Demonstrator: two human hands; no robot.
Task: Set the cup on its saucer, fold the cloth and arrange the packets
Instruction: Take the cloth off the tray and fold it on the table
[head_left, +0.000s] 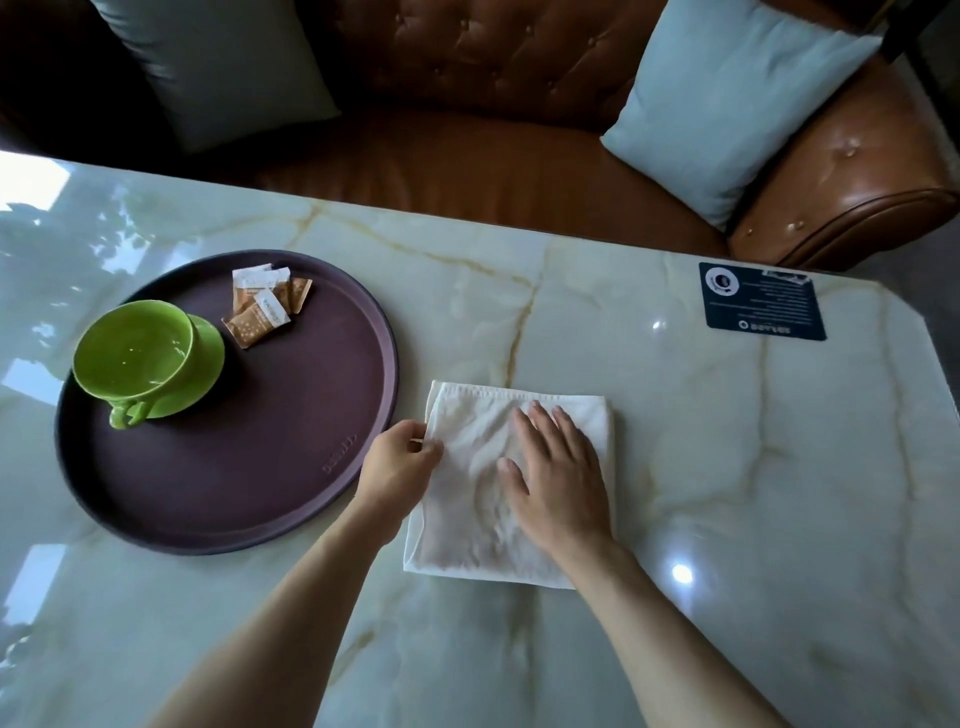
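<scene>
Showing unreadable print: packets (265, 304), card (761, 301).

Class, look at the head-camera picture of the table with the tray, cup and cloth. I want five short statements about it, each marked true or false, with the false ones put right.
1. The green cup stands on its saucer on the round tray. True.
2. The packets lie on the bare marble table. False: they lie on the tray, beyond the cup.
3. The right hand lies flat on the white cloth. True.
4. The left hand holds the cup's handle. False: it pinches the cloth's left edge.
5. The cloth lies on the tray. False: it lies on the table, right of the tray.
</scene>
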